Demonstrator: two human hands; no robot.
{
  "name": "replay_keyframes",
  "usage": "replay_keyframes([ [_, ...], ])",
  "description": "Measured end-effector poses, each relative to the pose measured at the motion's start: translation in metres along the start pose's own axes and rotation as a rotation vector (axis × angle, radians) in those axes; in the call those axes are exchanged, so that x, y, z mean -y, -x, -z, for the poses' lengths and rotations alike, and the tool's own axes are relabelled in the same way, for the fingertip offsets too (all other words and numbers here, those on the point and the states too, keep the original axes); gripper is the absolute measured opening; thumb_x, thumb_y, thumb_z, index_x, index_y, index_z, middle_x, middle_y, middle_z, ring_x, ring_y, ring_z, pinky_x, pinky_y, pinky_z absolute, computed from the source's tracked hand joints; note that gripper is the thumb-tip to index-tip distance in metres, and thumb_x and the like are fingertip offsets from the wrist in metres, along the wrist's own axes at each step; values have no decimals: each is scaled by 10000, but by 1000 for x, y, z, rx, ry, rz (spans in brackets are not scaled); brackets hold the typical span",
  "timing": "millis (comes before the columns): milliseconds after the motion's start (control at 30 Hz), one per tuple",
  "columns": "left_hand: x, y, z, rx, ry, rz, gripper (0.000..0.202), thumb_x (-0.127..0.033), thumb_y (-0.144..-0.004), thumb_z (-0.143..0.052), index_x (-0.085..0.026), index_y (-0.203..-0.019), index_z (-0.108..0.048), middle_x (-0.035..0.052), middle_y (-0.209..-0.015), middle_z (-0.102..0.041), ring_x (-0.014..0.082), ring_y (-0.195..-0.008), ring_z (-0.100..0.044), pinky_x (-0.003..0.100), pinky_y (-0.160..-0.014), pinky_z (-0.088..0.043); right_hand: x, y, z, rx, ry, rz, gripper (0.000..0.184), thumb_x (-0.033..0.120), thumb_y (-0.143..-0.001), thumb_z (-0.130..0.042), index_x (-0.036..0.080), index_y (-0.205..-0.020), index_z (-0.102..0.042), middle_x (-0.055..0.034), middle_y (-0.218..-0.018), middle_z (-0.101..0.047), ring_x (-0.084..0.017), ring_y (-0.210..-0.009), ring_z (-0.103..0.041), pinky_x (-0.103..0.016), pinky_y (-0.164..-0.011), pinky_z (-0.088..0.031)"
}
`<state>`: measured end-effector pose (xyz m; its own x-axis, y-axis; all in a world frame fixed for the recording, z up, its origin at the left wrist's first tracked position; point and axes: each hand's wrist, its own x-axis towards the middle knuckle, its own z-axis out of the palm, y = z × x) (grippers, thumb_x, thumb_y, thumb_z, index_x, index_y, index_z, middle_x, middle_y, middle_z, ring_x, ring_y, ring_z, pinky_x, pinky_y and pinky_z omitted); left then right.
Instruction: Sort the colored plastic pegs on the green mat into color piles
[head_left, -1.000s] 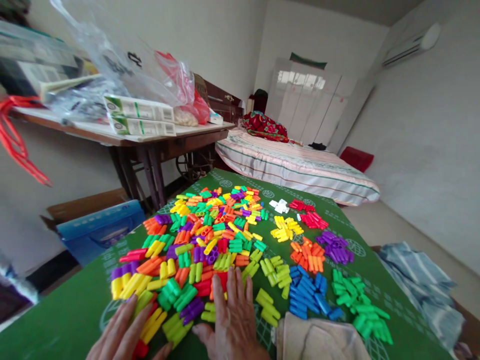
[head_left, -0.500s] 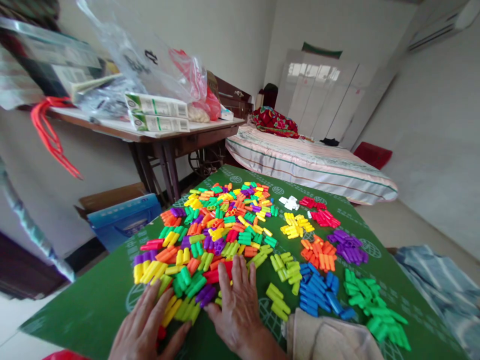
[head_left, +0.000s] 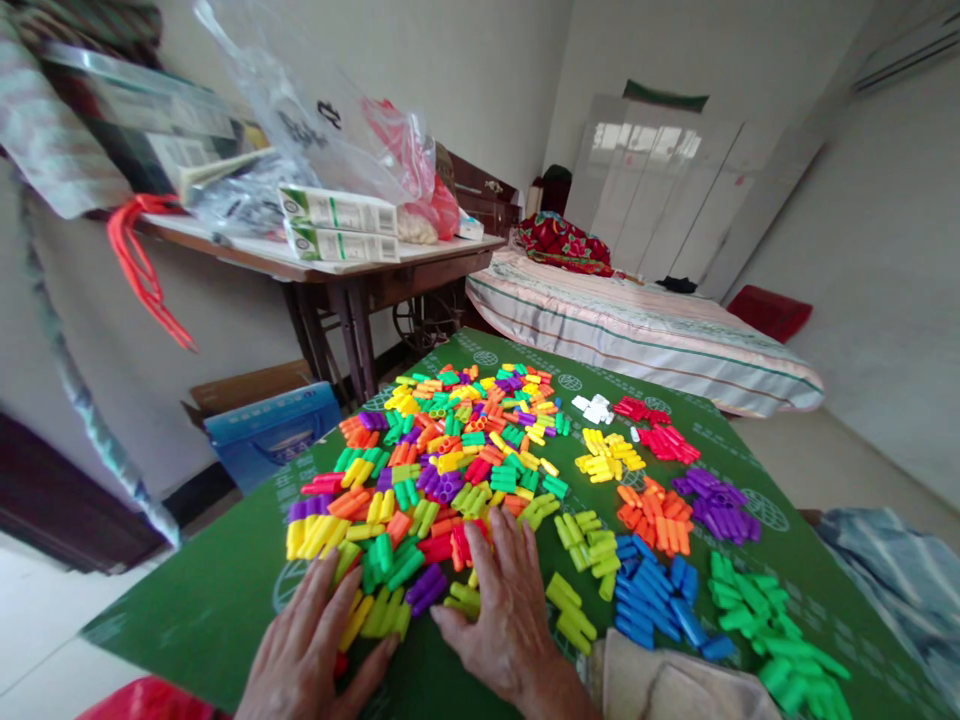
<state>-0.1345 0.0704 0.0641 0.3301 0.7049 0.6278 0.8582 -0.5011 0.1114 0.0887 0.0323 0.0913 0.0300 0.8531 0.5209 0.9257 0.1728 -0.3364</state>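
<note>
Palms down, a left hand (head_left: 304, 635) and a right hand (head_left: 514, 610), fingers spread and clenching nothing visible, cover the near edge of a mixed heap of smooth plastic tubes (head_left: 448, 461) on a printed green tabletop (head_left: 187, 620). More tubes lie rightward, grouped in eight colours. Since the earlier frame, the view has swung left, baring more red fabric (head_left: 146, 700).

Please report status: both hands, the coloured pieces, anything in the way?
Left hand, right hand: spread open at mixed pile's near edge. Single-colour groups lie to the right. Beige cloth beside right wrist, possibly obstructing.
</note>
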Motion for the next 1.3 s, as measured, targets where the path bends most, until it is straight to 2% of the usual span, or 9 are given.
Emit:
replay_keyframes([
  [200,-2,-2,-1,-7,-20,-11,694,-546,-768,-534,-255,-1378,-379,131,-1484,-379,348,-1300,-435,482,-959,-482,-6,-8,-7,-20,87,-110,763,515,-734,-675,116,-1351,-471,-240,-1406,-441,-416,-1311,-378,-627,-999,-360],
  [433,-7,-2,-1,8,-13,-8,687,-550,-768,-560,-193,-1339,-427,169,-1467,-390,353,-1318,-409,476,-983,-467,12,-12,-28,-51,58,-18,677,530,-789,-616,108,-1306,-503,-242,-1354,-491,-395,-1288,-414,-608,-992,-372],
  [633,-11,-6,-1,15,16,23,649,-516,-780,-568,-183,-1322,-437,194,-1467,-374,364,-1322,-400,501,-963,-476,14,-17,-35,-80,81,-18,587,466,-829,-596,80,-1267,-531,-267,-1322,-504,-396,-1260,-439,-603,-987,-367],
  [800,-17,-5,16,-8,91,78,622,-458,-813,-563,-229,-1364,-387,154,-1454,-404,326,-1316,-418,478,-994,-467,13,-8,-27,-118,102,41,607,500,-850,-560,62,-1268,-520,-273,-1317,-498,-403,-1248,-440,-605,-963,-384],
  [900,-8,2,37,-50,129,171,558,-410,-838,-547,-251,-1351,-399,116,-1435,-439,290,-1286,-462,446,-1009,-465,17,-2,-18,-89,92,108,622,521,-842,-557,83,-1281,-508,-260,-1322,-493,-407,-1270,-411,-614,-967,-372],
  [1000,27,26,58,-114,71,342,446,-405,-846,-513,-238,-1258,-479,103,-1367,-514,273,-1220,-525,431,-998,-472,22,3,-12,-61,81,169,646,546,-837,-553,107,-1305,-483,-243,-1325,-495,-397,-1274,-410,-616,-979,-358],
  [1067,59,55,67,-63,-17,490,419,-442,-840,-468,-203,-1177,-540,126,-1305,-560,290,-1192,-541,441,-978,-479,26,5,-11,-65,78,211,654,557,-837,-551,107,-1306,-476,-242,-1322,-498,-393,-1271,-415,-618,-985,-351],
  [1200,110,142,64,343,-220,814,502,-448,-780,-413,-111,-1100,-603,226,-1226,-586,364,-1133,-564,493,-913,-487,35,9,-10,-44,59,272,630,546,-841,-555,91,-1274,-495,-251,-1309,-510,-392,-1274,-413,-614,-994,-349],
  [1300,113,201,49,598,-254,984,629,-420,-695,-470,-24,-1175,-563,300,-1279,-513,434,-1196,-495,546,-909,-455,40,12,-8,-28,39,301,600,517,-854,-553,85,-1267,-500,-249,-1300,-522,-385,-1269,-426,-614,-1009,-340],
])
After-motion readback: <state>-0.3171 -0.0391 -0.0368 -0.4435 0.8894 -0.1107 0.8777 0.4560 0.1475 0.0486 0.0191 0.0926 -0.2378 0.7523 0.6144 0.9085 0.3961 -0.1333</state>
